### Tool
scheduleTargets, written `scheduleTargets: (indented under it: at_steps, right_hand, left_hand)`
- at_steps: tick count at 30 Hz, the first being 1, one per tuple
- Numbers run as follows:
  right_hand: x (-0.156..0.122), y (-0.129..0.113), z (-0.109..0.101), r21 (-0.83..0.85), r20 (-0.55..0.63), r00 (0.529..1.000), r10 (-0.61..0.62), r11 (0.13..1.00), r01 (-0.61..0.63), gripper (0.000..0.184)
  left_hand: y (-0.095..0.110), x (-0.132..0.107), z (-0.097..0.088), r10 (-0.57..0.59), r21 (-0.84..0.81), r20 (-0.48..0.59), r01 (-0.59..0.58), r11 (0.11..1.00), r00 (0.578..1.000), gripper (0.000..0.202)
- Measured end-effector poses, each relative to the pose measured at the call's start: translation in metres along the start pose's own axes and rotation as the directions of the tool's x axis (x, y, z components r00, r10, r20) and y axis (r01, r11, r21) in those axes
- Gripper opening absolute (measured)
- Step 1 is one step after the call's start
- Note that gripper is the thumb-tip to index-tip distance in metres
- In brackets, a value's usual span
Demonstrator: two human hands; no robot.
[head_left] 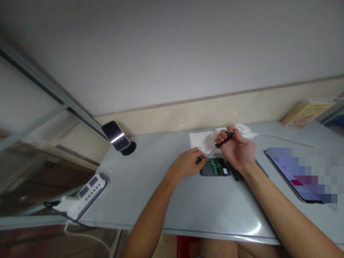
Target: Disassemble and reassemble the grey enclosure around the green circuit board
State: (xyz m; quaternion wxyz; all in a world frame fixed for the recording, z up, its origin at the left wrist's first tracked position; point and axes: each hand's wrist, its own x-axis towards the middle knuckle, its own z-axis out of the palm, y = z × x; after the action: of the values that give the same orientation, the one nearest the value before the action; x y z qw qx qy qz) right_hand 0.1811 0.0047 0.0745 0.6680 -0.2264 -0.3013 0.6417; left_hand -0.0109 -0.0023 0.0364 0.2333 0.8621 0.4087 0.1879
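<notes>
My right hand [239, 150] is closed around a screwdriver [224, 140] with a black and yellow handle. Its thin shaft slants down and left toward the fingertips of my left hand [188, 163]. Those fingers are pinched on a small black piece [199, 159], whose kind I cannot make out, at the shaft's lower end. Just beneath lies an opened dark device [211, 170] with a green circuit board showing. I cannot tell whether the tip touches the board. A dark flat piece [237, 175] lies partly hidden under my right wrist.
White paper [202, 139] and a white plug with a cable [243, 132] lie behind my hands. A large tablet [292, 179] rests at right, a yellowish box [306, 113] behind it. At left stand a phone on a stand [115, 136] and a white power strip [88, 193].
</notes>
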Motion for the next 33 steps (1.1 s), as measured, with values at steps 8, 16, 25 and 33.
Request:
scheduleTargets:
  at_steps: [8,16,25,33]
  right_hand:
    - [0.009,-0.003,-0.017,0.184,-0.092,0.996,0.005,0.983,0.012,0.012]
    - [0.023,-0.016,-0.046,0.267,-0.261,0.965,-0.007,0.96,0.079,0.02]
    - [0.024,-0.025,-0.049,0.287,-0.252,0.968,-0.005,0.955,0.079,0.022]
    - [0.025,-0.03,-0.054,0.238,-0.221,0.972,-0.073,0.963,0.127,0.011]
  left_hand:
    - [-0.003,0.003,0.005,0.053,-0.064,-0.105,-0.059,0.996,0.993,0.014]
    - [-0.008,0.004,0.009,0.15,0.141,-0.302,-0.111,0.984,0.941,0.012]
    - [0.015,0.049,0.0,0.091,0.368,-0.147,-0.031,0.929,0.985,0.021]
    - [0.013,0.08,0.004,-0.023,0.393,0.027,0.011,0.92,0.999,0.024]
